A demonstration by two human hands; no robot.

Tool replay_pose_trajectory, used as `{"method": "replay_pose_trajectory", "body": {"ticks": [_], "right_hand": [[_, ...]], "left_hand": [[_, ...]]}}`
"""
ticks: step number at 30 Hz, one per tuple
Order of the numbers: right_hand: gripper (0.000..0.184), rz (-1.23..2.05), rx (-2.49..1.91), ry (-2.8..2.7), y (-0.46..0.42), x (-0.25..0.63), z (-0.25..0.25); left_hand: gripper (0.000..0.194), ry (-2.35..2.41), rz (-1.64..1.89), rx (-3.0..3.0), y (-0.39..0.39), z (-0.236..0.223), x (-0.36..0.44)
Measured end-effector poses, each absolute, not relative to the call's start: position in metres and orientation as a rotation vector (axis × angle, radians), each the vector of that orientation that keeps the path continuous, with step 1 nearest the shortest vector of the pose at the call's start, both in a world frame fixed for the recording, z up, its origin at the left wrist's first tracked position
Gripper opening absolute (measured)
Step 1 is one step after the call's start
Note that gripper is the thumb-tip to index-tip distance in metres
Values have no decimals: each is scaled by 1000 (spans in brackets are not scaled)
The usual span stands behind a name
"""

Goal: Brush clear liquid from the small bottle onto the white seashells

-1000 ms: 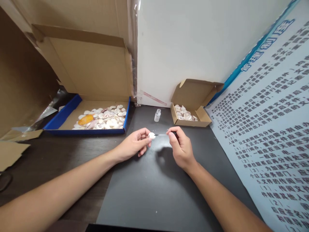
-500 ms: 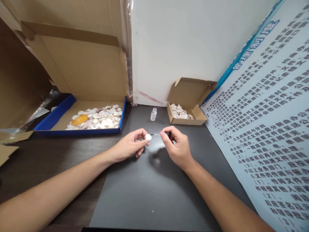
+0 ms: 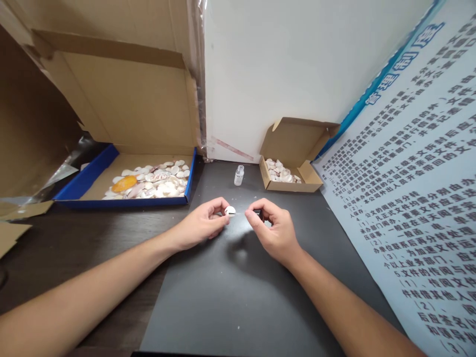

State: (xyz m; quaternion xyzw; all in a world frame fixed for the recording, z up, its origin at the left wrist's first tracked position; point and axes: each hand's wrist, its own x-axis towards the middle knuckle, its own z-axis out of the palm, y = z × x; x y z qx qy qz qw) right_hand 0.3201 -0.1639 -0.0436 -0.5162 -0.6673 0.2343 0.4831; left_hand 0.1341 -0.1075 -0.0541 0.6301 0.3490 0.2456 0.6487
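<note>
Blue box (image 3: 122, 202): lid up, left of the left fingers and farther off, with many pale shells (image 3: 169, 187) inside.
Orange shell (image 3: 124, 184): among those pale ones, well left of the left fingers.
Left hand (image 3: 206, 219): fingers pinched narrow on a small shell, raised above the bench.
White shell (image 3: 230, 210): at the left fingertips, facing the right fingers.
Mat (image 3: 223, 297): grey, on the bench, under the fingers of both hands.
Bottle (image 3: 239, 175): small, clear, upright, beyond the gap between both sets of fingers.
Stick (image 3: 240, 213): thin; its dark tip overlaps the white shell; contact I cannot tell.
Right hand (image 3: 273, 225): fingers pinched narrow on the stick, a dark part showing within their curl.
Small box (image 3: 293, 187): open, beyond the right fingers and rightward, partly filled with shells.
Poster (image 3: 416, 163): printed, well right of the right fingers.
</note>
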Motion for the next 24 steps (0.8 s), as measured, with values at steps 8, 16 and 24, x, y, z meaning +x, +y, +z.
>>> {"method": "replay_pose_trajectory", "body": {"ticks": [8, 16, 24], "right_hand": [[20, 448, -1244, -1630, -164, 322, -41], [20, 411, -1279, -1593, -163, 321, -41], [21, 386, -1294, -1593, -162, 324, -39]], "left_hand": [[30, 805, 543, 1447, -108, -54, 135], [34, 832, 523, 1449, -109, -56, 135], [31, 806, 506, 1469, -111, -56, 135]]}}
